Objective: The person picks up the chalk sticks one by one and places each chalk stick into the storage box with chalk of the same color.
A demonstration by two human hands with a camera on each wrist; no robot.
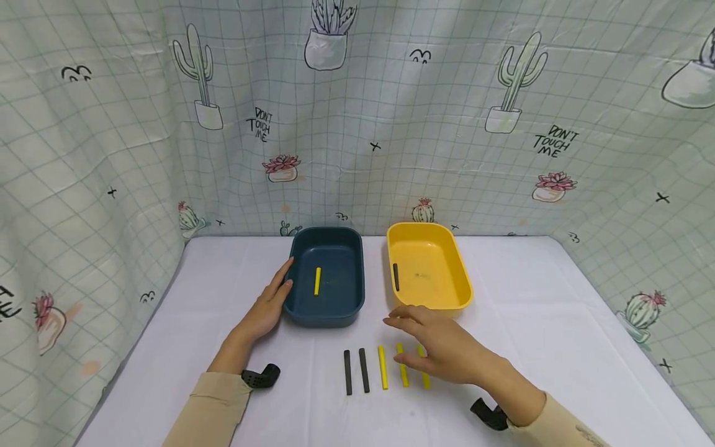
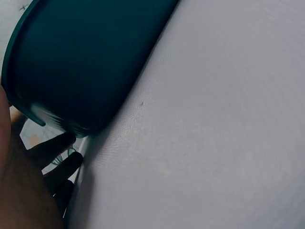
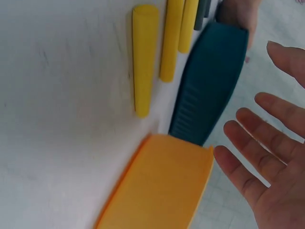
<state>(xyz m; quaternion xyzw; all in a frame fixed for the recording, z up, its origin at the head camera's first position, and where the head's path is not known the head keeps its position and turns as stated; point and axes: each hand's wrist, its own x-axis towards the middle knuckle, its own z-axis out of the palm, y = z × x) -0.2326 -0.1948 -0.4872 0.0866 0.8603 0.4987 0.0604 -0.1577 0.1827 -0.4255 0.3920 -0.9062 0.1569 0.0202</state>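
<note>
Left hand [image 1: 265, 313] straight-fingered against a smooth, rounded navy tub [image 1: 324, 320]; right hand [image 1: 441, 345] relaxed, unclenched, above slim yellow cylinders [image 1: 383, 367].

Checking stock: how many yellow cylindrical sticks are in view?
4: one yellow stick inside the dark-blue rectangular tray, three in a row on the white table, two of these partly covered by the right hand in the head view. The right wrist view reveals no more.

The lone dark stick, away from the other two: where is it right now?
In the head view, the lone dark stick lies inside the yellow tray, along its left side, a little beyond the right hand.
</note>
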